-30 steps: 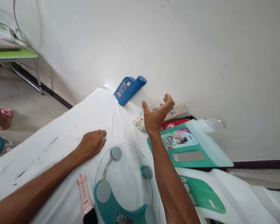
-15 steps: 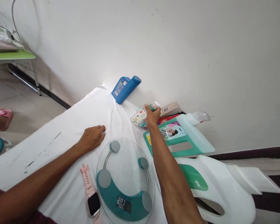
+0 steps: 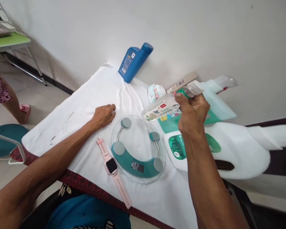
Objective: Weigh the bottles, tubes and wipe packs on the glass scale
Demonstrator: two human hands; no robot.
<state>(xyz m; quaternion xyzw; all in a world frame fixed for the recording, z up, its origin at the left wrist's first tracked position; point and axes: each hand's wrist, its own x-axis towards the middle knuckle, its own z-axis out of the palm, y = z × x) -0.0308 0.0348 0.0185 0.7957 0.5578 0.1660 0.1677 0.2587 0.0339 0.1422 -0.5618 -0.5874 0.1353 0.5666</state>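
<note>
My right hand (image 3: 193, 111) is wrapped round the neck end of a clear plastic bottle (image 3: 160, 108) with a white cap and a printed label. The bottle is tilted and held above the table, in front of the larger jugs. On the white cloth, my left hand (image 3: 105, 115) rests with its fingers curled and nothing visible in them. Between my hands and nearer to me is a round glass bathroom scale (image 3: 138, 140) with teal parts and a lit display. A pink smartwatch (image 3: 111, 166) lies left of the scale.
A blue bottle (image 3: 134, 63) stands by the wall. Near it are a small white pack (image 3: 154, 92) and a beige box (image 3: 183, 81). A large white jug (image 3: 243, 149) and a green-labelled jug (image 3: 219, 101) lie at right. A teal stool (image 3: 7, 140) and another person's leg (image 3: 13, 101) are at left.
My right hand has lifted the bottle from beside the wall and brought it right and nearer to me, uncovering the small white pack. My left hand stays on the cloth. The view has shifted.
</note>
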